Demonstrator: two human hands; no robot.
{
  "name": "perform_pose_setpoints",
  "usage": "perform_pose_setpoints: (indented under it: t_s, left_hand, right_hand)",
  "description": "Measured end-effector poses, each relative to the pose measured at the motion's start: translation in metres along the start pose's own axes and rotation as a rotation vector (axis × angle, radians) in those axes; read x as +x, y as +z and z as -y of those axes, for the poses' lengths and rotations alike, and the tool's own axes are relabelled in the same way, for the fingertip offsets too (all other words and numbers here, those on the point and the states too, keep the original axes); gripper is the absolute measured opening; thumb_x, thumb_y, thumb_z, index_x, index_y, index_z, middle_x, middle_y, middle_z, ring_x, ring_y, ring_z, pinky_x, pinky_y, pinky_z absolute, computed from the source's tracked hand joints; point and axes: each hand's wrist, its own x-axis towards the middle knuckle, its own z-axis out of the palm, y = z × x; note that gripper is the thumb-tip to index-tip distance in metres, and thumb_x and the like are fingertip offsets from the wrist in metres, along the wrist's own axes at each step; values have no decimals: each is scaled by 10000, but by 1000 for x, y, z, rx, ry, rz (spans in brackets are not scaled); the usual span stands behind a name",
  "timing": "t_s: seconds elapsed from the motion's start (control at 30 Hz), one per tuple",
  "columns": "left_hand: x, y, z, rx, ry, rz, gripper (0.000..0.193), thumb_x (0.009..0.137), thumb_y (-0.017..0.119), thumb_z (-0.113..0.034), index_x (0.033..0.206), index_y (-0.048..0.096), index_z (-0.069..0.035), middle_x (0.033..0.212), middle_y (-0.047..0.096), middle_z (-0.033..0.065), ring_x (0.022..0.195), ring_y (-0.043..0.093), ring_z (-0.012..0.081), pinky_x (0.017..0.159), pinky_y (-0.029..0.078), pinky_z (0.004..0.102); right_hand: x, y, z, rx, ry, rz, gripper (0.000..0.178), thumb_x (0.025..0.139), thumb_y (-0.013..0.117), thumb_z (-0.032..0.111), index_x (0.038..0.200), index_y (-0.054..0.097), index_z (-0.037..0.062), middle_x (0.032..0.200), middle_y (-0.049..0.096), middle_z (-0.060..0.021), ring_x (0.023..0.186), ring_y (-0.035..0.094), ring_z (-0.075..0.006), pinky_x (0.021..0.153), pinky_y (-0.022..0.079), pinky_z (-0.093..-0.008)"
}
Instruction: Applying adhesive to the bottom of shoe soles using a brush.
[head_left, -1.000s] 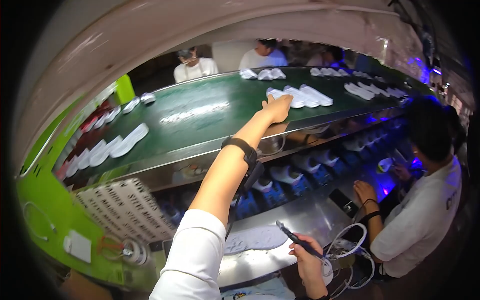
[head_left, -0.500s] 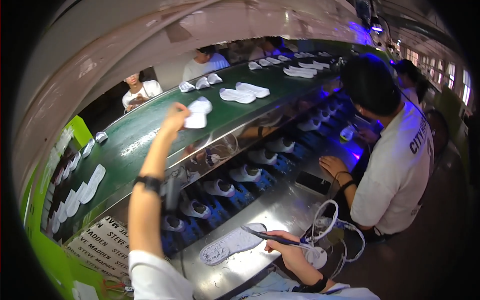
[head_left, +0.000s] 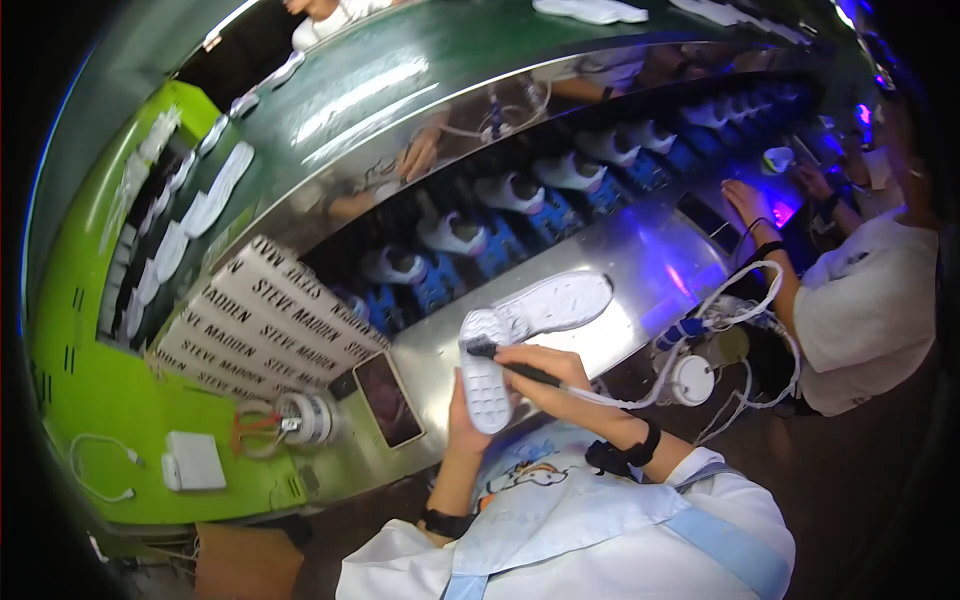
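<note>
Sole sits upright in the left hand, fingers clamped behind it so its face tilts up to the pen. Right hand fingers pinch that pen, tip just above them on the sole, another sole lying just beyond

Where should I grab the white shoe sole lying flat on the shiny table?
Probably the narrow middle of the white sole, pinched across its width from above. It lies flat, unobstructed, and the waist is slimmer than its ends, so fingers close around it easily.
</note>
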Motion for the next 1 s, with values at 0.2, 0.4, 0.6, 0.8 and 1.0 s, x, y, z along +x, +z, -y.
perform_pose_setpoints:
  t_s: [0.2,0.4,0.6,0.8,1.0]
  left_hand:
    - [3,5,-5,-84,203,-402,524,902,418,-459,1229,453,-51,1035,582,139,858,584,276,739,510,385]
    - [13,6,-27,-236,80,93,563,902,402,-481,1242,427,-33,1009,590,191,867,604,330,733,512,434]
    - [33,47,-52,611,-307,-94,408,916,482,-278,1105,526,80,997,619,185,834,638,225,724,531,297]
    - [63,65,-54,915,-716,-156,285,865,588,-195,1009,607,50,905,643,107,747,636,148,637,536,249]
    - [51,79,-75,532,-650,-223,557,903,407,-474,1152,527,10,1078,599,170,898,625,287,658,542,389]
  right_hand:
    - [17,6,2,-86,-41,19,249,743,644,0,991,649,22,886,672,-108,856,640,-186,847,478,-300]
    - [11,-6,15,-30,114,434,234,731,645,24,962,676,47,979,662,-106,958,616,-196,860,462,-289]
    - [22,-27,26,-133,22,589,241,736,627,33,973,670,45,970,661,-115,893,635,-207,810,479,-284]
    - [24,-42,37,-353,-131,556,229,690,663,96,915,697,120,876,660,-78,824,597,-245,751,459,-319]
    - [16,-72,37,-63,183,459,244,700,677,31,943,681,46,905,645,-81,849,597,-189,812,456,-289]
